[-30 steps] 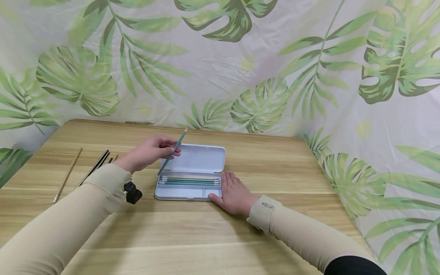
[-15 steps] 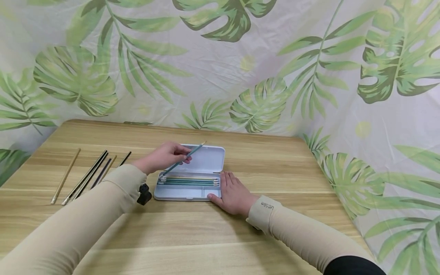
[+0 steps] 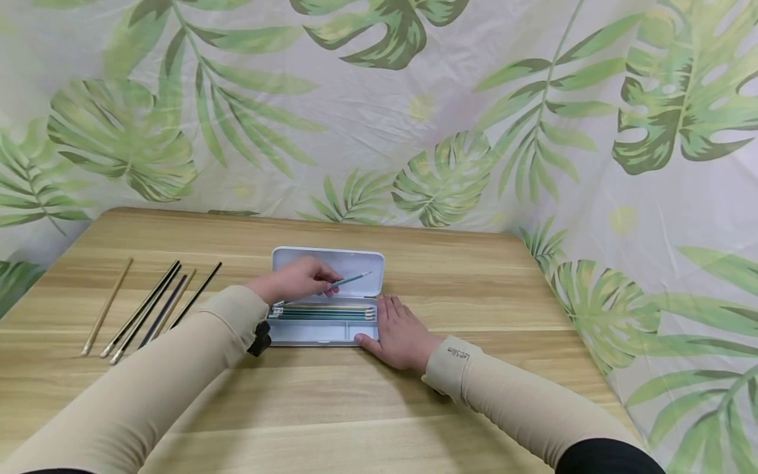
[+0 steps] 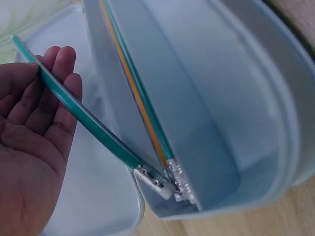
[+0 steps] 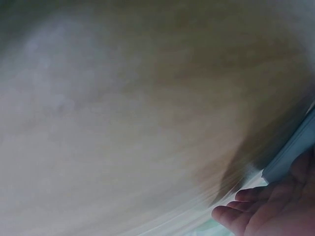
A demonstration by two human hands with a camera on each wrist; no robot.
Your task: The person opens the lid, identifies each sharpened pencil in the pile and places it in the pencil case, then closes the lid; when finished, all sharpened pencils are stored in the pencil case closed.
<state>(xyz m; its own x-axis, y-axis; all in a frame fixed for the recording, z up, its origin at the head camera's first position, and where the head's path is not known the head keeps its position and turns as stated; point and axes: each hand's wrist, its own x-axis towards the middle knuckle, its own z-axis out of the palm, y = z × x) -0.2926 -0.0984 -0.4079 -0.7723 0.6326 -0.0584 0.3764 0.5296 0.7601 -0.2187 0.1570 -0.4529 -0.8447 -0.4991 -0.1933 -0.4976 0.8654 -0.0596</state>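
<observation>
Bench (image 3: 379,408): open white pencil case (image 3: 327,263) at centre, spare pencils (image 3: 148,306) toward left edge. My right hand (image 3: 398,334) lies flat, bracing case's right end. My left hand (image 3: 296,280) pinches teal pencil (image 3: 351,280) mid-shaft over case tray. I judge pencil light, stiff, slick; tip fragile, so grip shaft.
</observation>
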